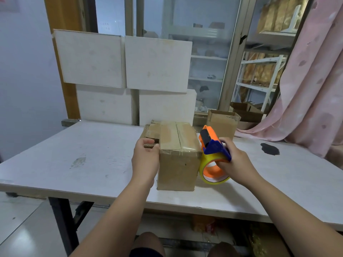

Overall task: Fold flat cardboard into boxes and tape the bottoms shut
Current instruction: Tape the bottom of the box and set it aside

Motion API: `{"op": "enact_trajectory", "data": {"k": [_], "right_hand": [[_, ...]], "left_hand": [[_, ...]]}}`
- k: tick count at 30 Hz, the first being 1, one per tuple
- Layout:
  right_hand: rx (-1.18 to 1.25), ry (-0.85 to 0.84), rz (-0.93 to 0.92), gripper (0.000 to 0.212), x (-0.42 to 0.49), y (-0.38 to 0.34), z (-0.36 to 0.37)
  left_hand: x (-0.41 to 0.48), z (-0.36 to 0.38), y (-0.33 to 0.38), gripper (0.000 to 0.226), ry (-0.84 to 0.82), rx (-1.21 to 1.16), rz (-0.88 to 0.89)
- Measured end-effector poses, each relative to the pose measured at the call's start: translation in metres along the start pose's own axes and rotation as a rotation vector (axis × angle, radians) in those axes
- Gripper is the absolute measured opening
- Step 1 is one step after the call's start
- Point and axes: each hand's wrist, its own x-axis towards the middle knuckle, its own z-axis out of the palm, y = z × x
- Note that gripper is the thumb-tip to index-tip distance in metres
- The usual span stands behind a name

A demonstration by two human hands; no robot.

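A brown cardboard box (178,154) stands near the front edge of the white table (74,154). Its upward face has flaps closed and clear tape running over the seam and down the near side. My left hand (145,160) presses against the box's left side, fingers curled over a flap edge at the top left corner. My right hand (235,162) grips an orange and blue tape dispenser (213,154) with a yellowish tape roll, held just right of the box, touching or nearly touching it.
A second, open cardboard box (221,125) stands at the table's back right. White panels (122,75) lean behind the table. A pink curtain (311,89) hangs at right, with a dark stain (270,148) on the tabletop near it. Shelves stand behind glass.
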Motion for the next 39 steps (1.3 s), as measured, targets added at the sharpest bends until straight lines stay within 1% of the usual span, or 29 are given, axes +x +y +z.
{"op": "enact_trajectory", "data": {"k": [3,5,6,8,10,11,13,15,16,17,19,20,21,22,24,26,28,30,32,33,35,39], "right_hand": [[0.009,-0.004,0.007,0.059,0.001,-0.003,0.001],[-0.017,-0.034,0.023,0.06,0.002,-0.005,0.001],[-0.033,-0.047,0.024,0.061,0.002,-0.007,0.001],[-0.065,-0.064,0.013,0.059,0.004,-0.01,0.002],[-0.077,-0.064,0.011,0.059,0.005,-0.012,0.004],[-0.076,-0.06,0.014,0.059,0.005,-0.013,0.005],[-0.075,-0.064,0.024,0.06,0.006,-0.014,0.006],[-0.085,-0.077,0.005,0.06,0.007,-0.015,0.006],[-0.091,-0.08,-0.011,0.06,0.007,-0.017,0.006],[-0.095,-0.082,-0.024,0.06,0.008,-0.017,0.006],[-0.093,-0.089,-0.038,0.058,0.01,-0.019,0.006],[-0.087,-0.096,-0.042,0.057,0.01,-0.019,0.005],[-0.074,-0.101,-0.043,0.055,0.011,-0.018,0.004],[-0.055,-0.108,-0.041,0.054,0.011,-0.018,0.001],[-0.02,-0.13,-0.03,0.053,0.01,-0.018,-0.005],[0.004,-0.147,-0.019,0.051,0.009,-0.017,-0.012],[0.06,-0.137,-0.021,0.052,0.009,-0.017,-0.021],[0.144,-0.136,-0.035,0.065,0.01,-0.017,-0.032],[0.202,-0.179,-0.069,0.081,0.01,-0.022,-0.042],[0.204,-0.207,-0.086,0.084,0.009,-0.025,-0.047],[0.156,-0.246,-0.113,0.083,0.008,-0.031,-0.052],[-0.036,-0.209,-0.155,0.071,0.004,-0.034,-0.045]], "left_hand": [[-0.008,0.0,-0.019,0.026,0.034,0.037,-0.071],[-0.015,-0.003,-0.028,0.024,0.062,0.021,-0.043],[-0.017,-0.004,-0.029,0.024,0.067,0.022,0.022],[-0.024,-0.006,-0.023,0.025,0.051,0.077,0.212],[-0.035,-0.008,-0.015,0.032,0.038,0.134,0.387],[-0.038,-0.009,-0.014,0.035,0.035,0.153,0.435],[-0.04,-0.014,-0.016,0.037,0.01,0.21,0.46],[-0.038,-0.02,-0.018,0.043,-0.029,0.353,0.478],[-0.037,-0.022,-0.017,0.048,-0.017,0.481,0.527],[-0.034,-0.022,-0.011,0.053,0.016,0.623,0.64],[-0.026,-0.013,-0.003,0.059,0.095,0.916,0.99],[-0.024,-0.007,0.003,0.059,0.103,1.022,1.093],[-0.023,-0.001,0.007,0.059,0.092,1.088,1.14],[-0.022,0.004,0.011,0.057,0.054,1.129,1.139],[-0.022,0.007,0.013,0.044,-0.015,1.155,1.123],[-0.017,0.005,0.007,0.034,-0.006,1.101,1.198],[-0.012,0.001,0.002,0.03,-0.001,1.023,1.253],[-0.009,0.0,0.002,0.027,0.001,0.989,1.276],[-0.008,0.0,0.003,0.023,-0.002,0.984,1.267],[-0.007,-0.001,0.003,0.02,-0.005,0.984,1.272],[-0.004,-0.003,0.001,0.016,-0.009,0.981,1.304],[0.001,-0.004,-0.004,0.017,0.032,0.982,1.371]]}}
